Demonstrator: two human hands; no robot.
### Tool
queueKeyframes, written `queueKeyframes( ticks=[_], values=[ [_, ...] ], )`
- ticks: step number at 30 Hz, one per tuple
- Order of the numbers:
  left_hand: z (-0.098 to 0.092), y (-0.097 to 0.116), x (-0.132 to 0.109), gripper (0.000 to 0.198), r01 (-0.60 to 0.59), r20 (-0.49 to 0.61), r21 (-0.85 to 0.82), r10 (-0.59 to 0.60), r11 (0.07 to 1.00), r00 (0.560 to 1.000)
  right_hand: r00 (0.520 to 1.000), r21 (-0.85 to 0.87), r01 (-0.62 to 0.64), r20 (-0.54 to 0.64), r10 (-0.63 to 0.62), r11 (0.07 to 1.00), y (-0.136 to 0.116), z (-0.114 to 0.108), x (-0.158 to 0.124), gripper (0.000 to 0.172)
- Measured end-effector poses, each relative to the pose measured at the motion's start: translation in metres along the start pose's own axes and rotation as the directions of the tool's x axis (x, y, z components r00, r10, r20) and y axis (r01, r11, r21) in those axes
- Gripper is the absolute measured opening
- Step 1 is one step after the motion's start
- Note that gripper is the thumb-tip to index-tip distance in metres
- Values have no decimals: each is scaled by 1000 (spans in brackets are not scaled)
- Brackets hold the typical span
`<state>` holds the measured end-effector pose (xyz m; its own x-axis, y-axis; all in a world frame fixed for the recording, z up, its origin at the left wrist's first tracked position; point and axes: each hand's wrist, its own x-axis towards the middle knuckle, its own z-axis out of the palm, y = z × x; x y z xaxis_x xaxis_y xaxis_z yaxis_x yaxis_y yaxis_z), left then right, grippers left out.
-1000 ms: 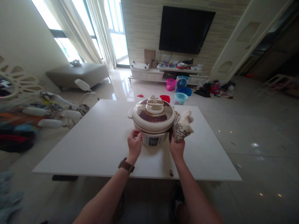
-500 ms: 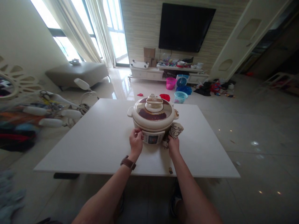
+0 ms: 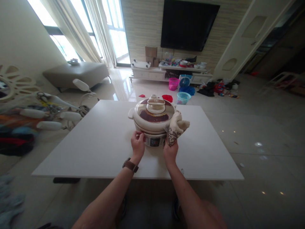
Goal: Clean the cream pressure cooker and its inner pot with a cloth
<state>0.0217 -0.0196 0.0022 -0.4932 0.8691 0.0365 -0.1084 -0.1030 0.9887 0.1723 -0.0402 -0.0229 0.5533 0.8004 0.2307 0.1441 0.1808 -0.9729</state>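
A cream electric cooker point(image 3: 152, 127) with a brown-tinted lid stands on the white table point(image 3: 100, 149); its control panel faces me. My left hand point(image 3: 138, 141), with a brown watch band on the wrist, is closed against the left edge of the panel, fingers curled on the cooker's body. Bunched in my right hand point(image 3: 171, 149) is a beige patterned cloth point(image 3: 175, 130). The cloth rests against the right front of the cooker and covers most of its right handle. My right fingers are partly hidden behind the cloth.
A small pale spot point(image 3: 182, 170) lies near the table's front edge. Beyond the table are a turquoise basket point(image 3: 183, 98), a pink basket point(image 3: 173, 84) and a cluttered low cabinet point(image 3: 149, 74). White lamp arms point(image 3: 71, 116) stand at the left.
My right hand has moved left and brought the cloth up against the cooker's right side. A small dark object by the table's front edge no longer shows there. My left hand stays put.
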Motion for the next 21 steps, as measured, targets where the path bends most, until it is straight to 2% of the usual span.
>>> queueKeyframes(
  ticks=[5, 7, 9, 11, 15, 17, 21],
  values=[
    [0, 1, -1, 28, 14, 15, -4, -14, 1000, 1000, 974, -4, -222, -41, 221, 975, 21, 1, 13, 34],
    [0, 1, -1, 29, 19, 13, -6, -19, 1000, 1000, 968, -17, -247, -49, 246, 969, 23, 1, 11, 33],
    [0, 1, -1, 29, 21, 11, -8, -21, 1000, 1000, 981, -28, -191, -48, 190, 981, 16, 0, 5, 34],
    [0, 1, 0, 29, 19, 12, -10, -18, 1000, 1000, 996, -37, -83, -31, 82, 996, 5, -2, -2, 35],
    [0, 0, 1, 28, 9, 26, -12, -9, 1000, 1000, 998, -43, 64, 25, -63, 997, -13, -7, -8, 35],
    [0, -1, 1, 27, 5, 29, -11, -5, 1000, 1000, 997, -48, 62, 38, -61, 997, -15, -8, -7, 34],
    [0, -2, 1, 27, 0, 26, -13, 0, 1000, 1000, 1000, -58, -22, 7, 23, 998, -10, -8, -2, 37]
  ],
)
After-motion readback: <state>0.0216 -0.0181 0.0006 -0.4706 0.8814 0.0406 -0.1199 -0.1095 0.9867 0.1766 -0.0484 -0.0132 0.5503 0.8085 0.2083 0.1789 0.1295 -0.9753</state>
